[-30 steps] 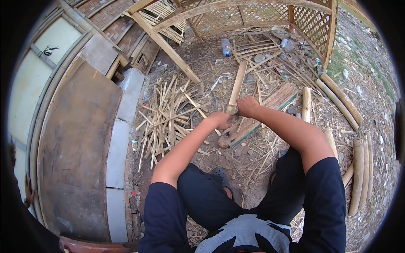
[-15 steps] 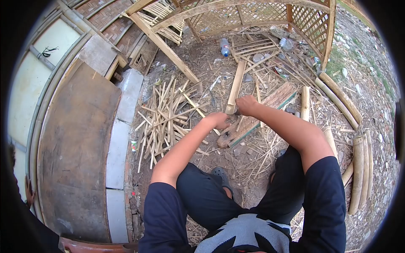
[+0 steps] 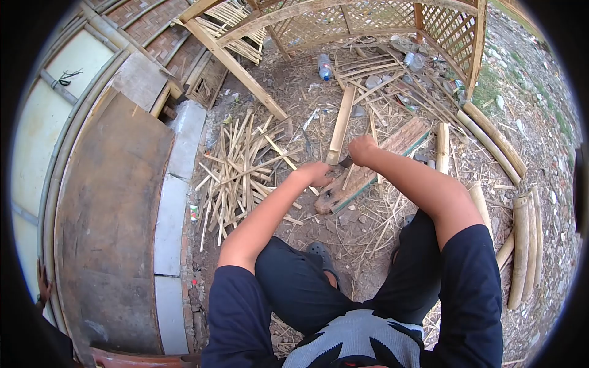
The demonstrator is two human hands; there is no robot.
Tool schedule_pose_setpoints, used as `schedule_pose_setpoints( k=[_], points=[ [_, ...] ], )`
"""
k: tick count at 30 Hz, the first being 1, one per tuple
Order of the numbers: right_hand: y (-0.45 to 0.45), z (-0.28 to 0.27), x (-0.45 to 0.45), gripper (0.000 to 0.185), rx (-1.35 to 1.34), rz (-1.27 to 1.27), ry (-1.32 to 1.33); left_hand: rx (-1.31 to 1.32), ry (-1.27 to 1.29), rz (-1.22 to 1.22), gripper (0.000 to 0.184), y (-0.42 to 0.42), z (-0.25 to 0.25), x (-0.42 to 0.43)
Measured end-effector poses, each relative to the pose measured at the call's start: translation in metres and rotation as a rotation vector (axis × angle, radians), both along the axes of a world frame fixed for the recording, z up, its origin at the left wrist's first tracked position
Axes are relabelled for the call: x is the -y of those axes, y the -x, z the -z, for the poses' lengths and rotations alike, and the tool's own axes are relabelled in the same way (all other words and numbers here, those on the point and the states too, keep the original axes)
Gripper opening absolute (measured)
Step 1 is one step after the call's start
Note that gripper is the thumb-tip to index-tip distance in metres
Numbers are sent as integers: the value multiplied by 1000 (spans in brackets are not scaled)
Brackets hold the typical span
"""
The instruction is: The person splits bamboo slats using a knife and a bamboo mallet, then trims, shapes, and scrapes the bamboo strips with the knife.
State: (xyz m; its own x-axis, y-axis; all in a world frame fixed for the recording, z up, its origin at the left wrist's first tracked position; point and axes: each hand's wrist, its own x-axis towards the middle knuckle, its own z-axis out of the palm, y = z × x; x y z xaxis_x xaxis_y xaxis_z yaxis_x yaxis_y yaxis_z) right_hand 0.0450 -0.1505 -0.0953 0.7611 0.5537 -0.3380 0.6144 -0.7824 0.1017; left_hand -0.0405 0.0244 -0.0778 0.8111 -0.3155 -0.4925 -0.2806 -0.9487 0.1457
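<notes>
A length of split bamboo [image 3: 341, 126] points away from me, its near end between my hands. At that end my left hand [image 3: 316, 175] is closed with curled fingers, seemingly gripping the bamboo; its fingertips are partly hidden. My right hand [image 3: 363, 151] makes a fist just to the right. From it a short dark blade, like a knife [image 3: 346, 161], sticks out toward the bamboo's end; the handle is covered by the fingers. Below and right of both hands lies a thick wooden plank [image 3: 392, 150] with a green edge and a worn near end.
A heap of thin bamboo strips [image 3: 242, 165] lies to the left. Bamboo poles [image 3: 520, 251] rest at the right, and a plastic bottle [image 3: 324, 67] lies ahead. A wooden lattice frame [image 3: 350, 27] stands beyond. Another person's hand [image 3: 43, 282] shows at the far left.
My right hand has lifted slightly and moved a little right, away from the bamboo's end, so more of the dark blade shows. My left hand stays nearly in place.
</notes>
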Motion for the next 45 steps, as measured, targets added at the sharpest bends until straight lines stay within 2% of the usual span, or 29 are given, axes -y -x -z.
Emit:
schedule_pose_setpoints(
  k=[8, 17, 20, 23, 26, 29, 32, 35, 38, 41, 44, 45],
  points=[
    [-13, 5, 9, 32, -59, 69, 72, 87, 74, 28, 44, -6, 10, -2],
    [-12, 0, 9, 33, -2, 50, -37, 76, 49, 28, 43, -5, 7, 1],
    [-2, -5, 8, 38, -49, 74, -33, 67, 38, 23, 43, -4, 6, 1],
    [-3, 4, 3, 42, -202, 36, 174, 39, 12, 10, 44, -3, 3, 3],
    [0, 19, -1, 43, -271, 16, 229, 15, 0, -4, 45, -2, 1, 1],
    [12, -3, -6, 35, -430, 80, 227, -9, -6, -17, 47, -1, 3, -1],
    [15, -6, -15, 29, -593, 139, 194, -34, -12, -20, 47, -3, 4, -3],
    [14, 11, -22, 28, -705, 374, 141, -46, -22, -19, 47, -2, 2, -2],
    [2, 21, -21, 27, -699, 309, 21, -45, -9, -7, 47, -2, 5, -5],
    [-3, -1, -4, 27, -566, 298, -229, -37, -1, 1, 47, -1, 4, -5],
    [-55, 28, 1, 31, -549, 204, -186, -21, -8, -2, 47, -2, 11, -9],
    [-57, 17, 10, 32, -522, 256, -232, -18, -9, -5, 47, -2, 17, -10]
  ],
)
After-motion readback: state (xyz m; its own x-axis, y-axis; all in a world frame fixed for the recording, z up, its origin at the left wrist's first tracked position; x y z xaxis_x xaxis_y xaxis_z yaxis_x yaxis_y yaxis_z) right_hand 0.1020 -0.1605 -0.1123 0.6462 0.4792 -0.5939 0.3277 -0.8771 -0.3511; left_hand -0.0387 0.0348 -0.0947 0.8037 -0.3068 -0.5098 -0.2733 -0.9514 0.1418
